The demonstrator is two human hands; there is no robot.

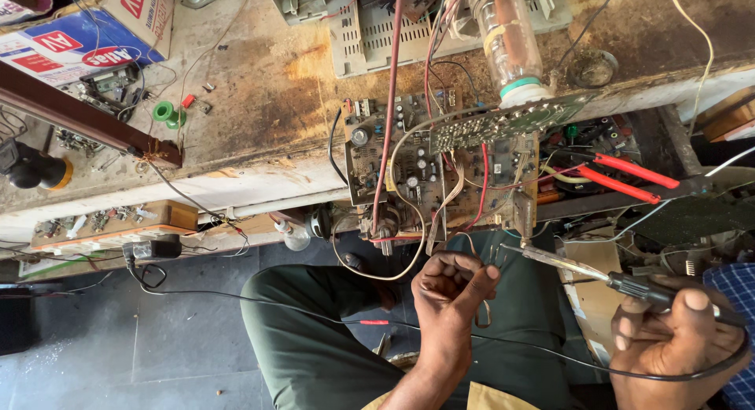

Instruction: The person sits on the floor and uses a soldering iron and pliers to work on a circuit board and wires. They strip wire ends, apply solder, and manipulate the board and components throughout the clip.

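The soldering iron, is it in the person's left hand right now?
No. The soldering iron is gripped in the right hand, while the left hand is curled below the circuit board.

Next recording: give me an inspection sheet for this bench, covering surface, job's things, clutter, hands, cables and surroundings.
Surface: worn, stained workbench.
Job's things: circuit board overhanging the bench edge; soldering iron, tip pointing toward the board.
Clutter: red-handled pliers, green spool, cardboard box, glass tube neck.
Hands: left hand curled, pinching something thin, contents unclear; right hand closed around the iron's handle.
Cables: red wires over the board; black cord crossing the lap.
Surroundings: grey tiled floor; green trousers.
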